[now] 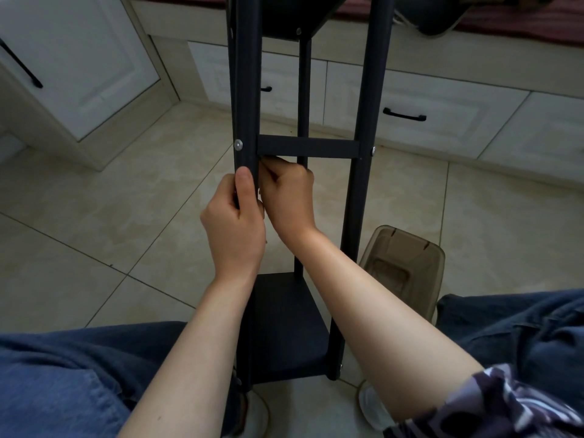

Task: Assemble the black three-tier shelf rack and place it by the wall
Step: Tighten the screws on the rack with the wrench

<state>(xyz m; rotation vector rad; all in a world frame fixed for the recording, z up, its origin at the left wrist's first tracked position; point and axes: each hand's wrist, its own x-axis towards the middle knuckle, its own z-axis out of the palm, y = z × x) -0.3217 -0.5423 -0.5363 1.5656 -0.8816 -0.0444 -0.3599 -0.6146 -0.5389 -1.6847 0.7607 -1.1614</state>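
The black shelf rack (366, 90) stands between my knees, leaning away from me. Its bottom shelf (284, 327) is near my feet, the middle shelf (308, 147) shows edge-on, and the top shelf (284, 17) reaches the frame's top. My left hand (235, 222) grips the left front post just below a silver screw (238, 143), thumb lying up the tube. My right hand (286, 194) reaches behind that post under the middle shelf, fingers curled; whatever it holds is hidden.
A brownish transparent plastic box (407, 267) sits on the tiled floor to the right of the rack. White cabinets with black handles (404, 116) line the wall ahead. My knees in blue jeans (63, 384) flank the rack.
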